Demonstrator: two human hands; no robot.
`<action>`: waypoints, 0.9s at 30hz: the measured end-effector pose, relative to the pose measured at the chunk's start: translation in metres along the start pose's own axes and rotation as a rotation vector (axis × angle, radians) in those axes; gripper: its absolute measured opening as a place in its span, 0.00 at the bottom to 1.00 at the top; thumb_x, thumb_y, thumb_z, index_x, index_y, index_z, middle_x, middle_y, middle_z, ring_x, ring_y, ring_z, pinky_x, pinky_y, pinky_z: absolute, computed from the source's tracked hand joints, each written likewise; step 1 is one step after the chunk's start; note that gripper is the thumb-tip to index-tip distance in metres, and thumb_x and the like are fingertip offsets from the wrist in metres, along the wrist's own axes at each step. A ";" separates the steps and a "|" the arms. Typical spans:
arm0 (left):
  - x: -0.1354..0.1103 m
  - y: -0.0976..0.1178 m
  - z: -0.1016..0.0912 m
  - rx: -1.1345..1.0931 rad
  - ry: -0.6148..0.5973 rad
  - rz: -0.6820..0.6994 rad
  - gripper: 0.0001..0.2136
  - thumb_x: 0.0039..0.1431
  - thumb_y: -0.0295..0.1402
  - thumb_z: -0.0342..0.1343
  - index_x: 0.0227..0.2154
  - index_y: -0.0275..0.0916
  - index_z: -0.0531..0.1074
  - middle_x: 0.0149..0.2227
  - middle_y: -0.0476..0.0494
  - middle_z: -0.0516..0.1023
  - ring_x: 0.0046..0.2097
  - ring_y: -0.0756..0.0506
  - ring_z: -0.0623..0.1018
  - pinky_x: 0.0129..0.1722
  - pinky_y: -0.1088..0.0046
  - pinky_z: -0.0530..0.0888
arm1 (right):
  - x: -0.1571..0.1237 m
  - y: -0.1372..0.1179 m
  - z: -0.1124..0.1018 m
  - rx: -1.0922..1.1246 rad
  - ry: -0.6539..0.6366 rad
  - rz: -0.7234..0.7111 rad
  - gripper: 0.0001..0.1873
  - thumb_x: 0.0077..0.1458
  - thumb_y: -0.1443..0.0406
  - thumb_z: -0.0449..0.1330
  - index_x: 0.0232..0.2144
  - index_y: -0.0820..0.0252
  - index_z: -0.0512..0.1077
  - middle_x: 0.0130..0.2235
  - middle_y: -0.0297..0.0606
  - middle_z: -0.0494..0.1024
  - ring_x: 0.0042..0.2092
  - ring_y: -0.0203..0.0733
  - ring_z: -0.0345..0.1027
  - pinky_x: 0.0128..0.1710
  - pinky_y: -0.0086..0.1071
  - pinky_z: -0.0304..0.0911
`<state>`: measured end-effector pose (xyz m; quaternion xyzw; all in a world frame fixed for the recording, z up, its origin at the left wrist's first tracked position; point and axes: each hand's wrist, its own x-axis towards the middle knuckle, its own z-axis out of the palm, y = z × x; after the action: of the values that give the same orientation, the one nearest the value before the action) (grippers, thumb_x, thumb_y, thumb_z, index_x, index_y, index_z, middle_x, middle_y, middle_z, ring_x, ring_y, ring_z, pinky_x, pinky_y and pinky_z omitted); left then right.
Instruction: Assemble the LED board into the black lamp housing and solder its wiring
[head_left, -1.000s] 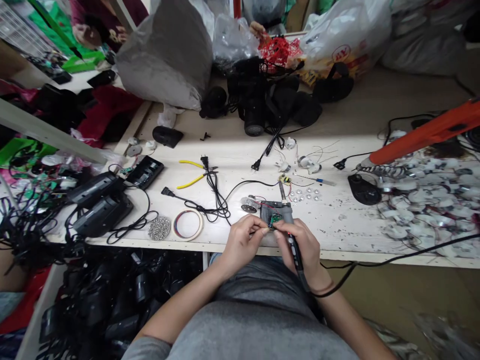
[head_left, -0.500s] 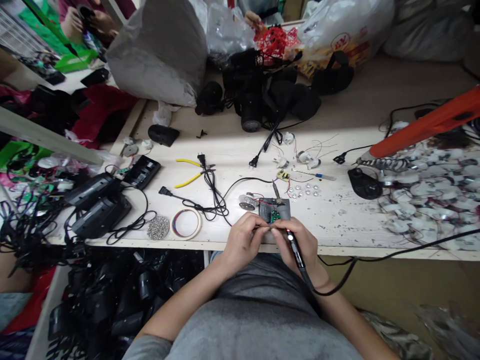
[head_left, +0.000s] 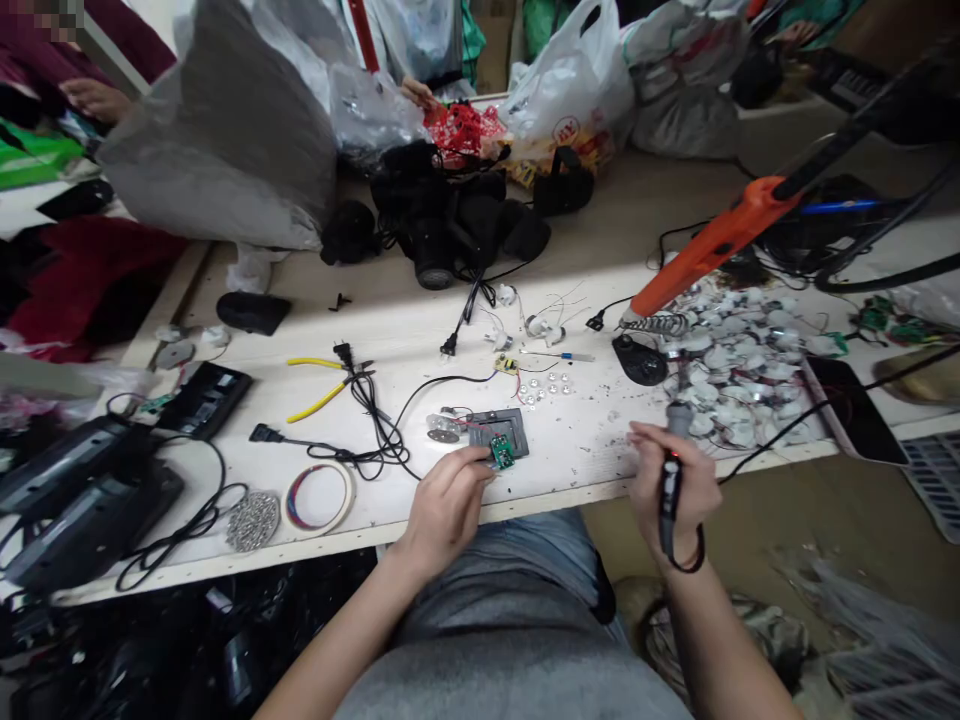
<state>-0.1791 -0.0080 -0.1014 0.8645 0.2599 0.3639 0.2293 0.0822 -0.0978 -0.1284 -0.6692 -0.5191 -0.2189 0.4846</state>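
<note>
My left hand (head_left: 447, 505) pinches a small green circuit board (head_left: 502, 452) at the near edge of the white workbench (head_left: 570, 450). The board sits over a grey square plate (head_left: 504, 431) with red and black wires running to a small round metal part (head_left: 442, 428). My right hand (head_left: 670, 485) holds a black soldering iron (head_left: 670, 478) upright, well to the right of the board, its tip pointing up toward a heap of white round parts (head_left: 739, 360). The iron's cable loops below my wrist.
Yellow-handled pliers (head_left: 319, 385), a black power cord (head_left: 375, 420), a tape roll (head_left: 316, 497) and a dish of screws (head_left: 253, 521) lie to the left. An orange tool (head_left: 712, 245) on a stand, black housings (head_left: 442, 215) and plastic bags (head_left: 225, 140) fill the back. Other people's hands show at far left and top.
My right hand has carried the soldering iron away from the circuit board to the right. My left hand stays on the board. The view has swung right.
</note>
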 end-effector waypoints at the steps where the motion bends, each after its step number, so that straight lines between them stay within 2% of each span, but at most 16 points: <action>1: 0.001 -0.001 0.000 0.018 -0.029 0.054 0.10 0.66 0.19 0.49 0.42 0.39 0.70 0.47 0.38 0.80 0.46 0.47 0.80 0.44 0.71 0.77 | 0.005 0.016 -0.003 -0.053 0.032 -0.003 0.09 0.59 0.71 0.64 0.42 0.59 0.72 0.37 0.40 0.82 0.39 0.44 0.80 0.42 0.37 0.73; 5: 0.006 -0.005 -0.003 0.054 -0.165 0.181 0.13 0.63 0.16 0.46 0.42 0.39 0.69 0.49 0.38 0.81 0.41 0.47 0.80 0.40 0.71 0.77 | 0.038 0.066 -0.005 -0.102 0.051 0.020 0.22 0.53 0.63 0.70 0.47 0.62 0.69 0.44 0.51 0.81 0.42 0.52 0.81 0.45 0.43 0.74; 7: 0.009 -0.006 -0.004 0.044 -0.205 0.181 0.13 0.62 0.15 0.46 0.41 0.39 0.69 0.48 0.39 0.81 0.42 0.47 0.80 0.41 0.71 0.77 | 0.057 0.079 0.002 -0.028 0.025 0.091 0.29 0.51 0.59 0.71 0.50 0.61 0.66 0.50 0.55 0.78 0.45 0.53 0.81 0.48 0.44 0.73; 10: 0.012 -0.006 -0.003 0.030 -0.213 0.153 0.13 0.62 0.15 0.46 0.41 0.39 0.68 0.47 0.39 0.81 0.44 0.47 0.80 0.42 0.71 0.77 | 0.082 0.083 0.021 0.106 -0.046 0.173 0.33 0.51 0.52 0.69 0.52 0.60 0.62 0.56 0.61 0.73 0.51 0.53 0.77 0.51 0.44 0.71; 12: 0.012 -0.005 -0.002 0.027 -0.215 0.138 0.12 0.63 0.15 0.47 0.41 0.39 0.68 0.47 0.39 0.81 0.44 0.47 0.80 0.43 0.71 0.77 | 0.095 0.082 0.034 0.082 -0.112 0.162 0.32 0.52 0.50 0.67 0.50 0.60 0.62 0.56 0.61 0.73 0.53 0.53 0.75 0.51 0.45 0.70; 14: 0.010 -0.003 -0.002 0.025 -0.218 0.130 0.12 0.64 0.16 0.47 0.41 0.39 0.68 0.46 0.40 0.81 0.44 0.47 0.79 0.42 0.71 0.77 | 0.103 0.080 0.044 0.015 -0.161 0.154 0.27 0.55 0.51 0.64 0.48 0.60 0.64 0.52 0.56 0.77 0.51 0.53 0.75 0.50 0.46 0.70; 17: 0.008 -0.001 -0.007 0.023 -0.231 0.114 0.08 0.66 0.20 0.49 0.40 0.39 0.68 0.45 0.42 0.81 0.43 0.47 0.78 0.42 0.70 0.76 | 0.107 0.079 0.049 -0.046 -0.165 0.151 0.18 0.59 0.55 0.61 0.46 0.57 0.66 0.47 0.49 0.79 0.47 0.54 0.75 0.49 0.48 0.69; 19: 0.013 0.002 -0.014 0.035 -0.251 0.105 0.03 0.67 0.27 0.53 0.42 0.39 0.68 0.45 0.42 0.81 0.43 0.45 0.78 0.42 0.67 0.75 | 0.106 0.079 0.049 -0.074 -0.158 0.138 0.16 0.59 0.56 0.60 0.46 0.56 0.65 0.47 0.48 0.78 0.47 0.56 0.75 0.49 0.48 0.69; 21: 0.032 0.005 -0.019 0.079 -0.279 0.112 0.08 0.67 0.34 0.56 0.45 0.39 0.69 0.45 0.40 0.81 0.44 0.42 0.77 0.43 0.63 0.75 | 0.104 0.079 0.047 -0.084 -0.152 0.127 0.17 0.58 0.57 0.61 0.47 0.55 0.65 0.47 0.47 0.78 0.47 0.56 0.75 0.48 0.48 0.69; 23: 0.069 0.009 -0.013 0.135 -0.308 0.127 0.11 0.67 0.37 0.56 0.48 0.38 0.68 0.47 0.37 0.80 0.45 0.39 0.77 0.45 0.58 0.75 | 0.103 0.080 0.047 -0.079 -0.144 0.131 0.17 0.58 0.57 0.61 0.47 0.55 0.65 0.47 0.46 0.78 0.47 0.56 0.76 0.48 0.48 0.69; 25: 0.120 0.014 0.005 0.130 -0.307 0.097 0.15 0.67 0.34 0.55 0.53 0.36 0.67 0.51 0.35 0.78 0.52 0.38 0.76 0.52 0.56 0.74 | 0.102 0.080 0.047 -0.075 -0.132 0.152 0.17 0.58 0.58 0.61 0.47 0.55 0.66 0.47 0.46 0.78 0.46 0.56 0.76 0.48 0.48 0.69; 27: 0.178 0.018 0.033 0.057 -0.302 0.030 0.21 0.64 0.31 0.58 0.58 0.34 0.64 0.56 0.33 0.76 0.58 0.37 0.74 0.58 0.56 0.71 | 0.101 0.079 0.048 -0.064 -0.122 0.171 0.16 0.58 0.57 0.61 0.47 0.55 0.66 0.46 0.46 0.78 0.46 0.55 0.76 0.48 0.48 0.69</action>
<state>-0.0425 0.0810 -0.0211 0.9194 0.2199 0.2256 0.2356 0.1808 -0.0065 -0.1024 -0.7384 -0.4811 -0.1522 0.4474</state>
